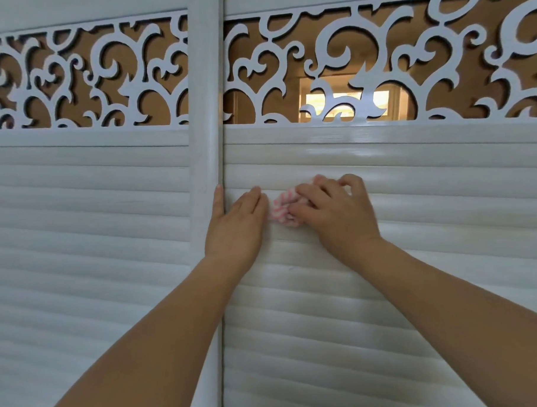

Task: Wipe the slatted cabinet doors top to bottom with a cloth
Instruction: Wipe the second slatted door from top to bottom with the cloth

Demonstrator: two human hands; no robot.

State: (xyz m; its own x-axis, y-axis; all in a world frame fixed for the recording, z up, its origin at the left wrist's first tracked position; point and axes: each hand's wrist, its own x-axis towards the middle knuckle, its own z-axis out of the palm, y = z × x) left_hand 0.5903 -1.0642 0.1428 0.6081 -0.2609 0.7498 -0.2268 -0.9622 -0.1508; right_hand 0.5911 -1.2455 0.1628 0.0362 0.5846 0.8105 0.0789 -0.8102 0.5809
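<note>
Two white slatted cabinet doors fill the view, the left door (87,242) and the right door (430,214). My right hand (335,212) presses a bunched pink-and-white cloth (281,207) against the upper slats of the right door, with its fingers curled over the cloth. My left hand (237,223) lies flat with straight fingers on the right door's left edge, its thumb in the gap beside the left door's vertical frame (206,113). The cloth sits between the two hands, mostly covered by the right one.
A band of white scrollwork cut-outs (347,64) over a brown mirrored backing runs across both doors above the slats. A bright window shows as a reflection (345,100) in the right panel. Slats continue downward below both forearms.
</note>
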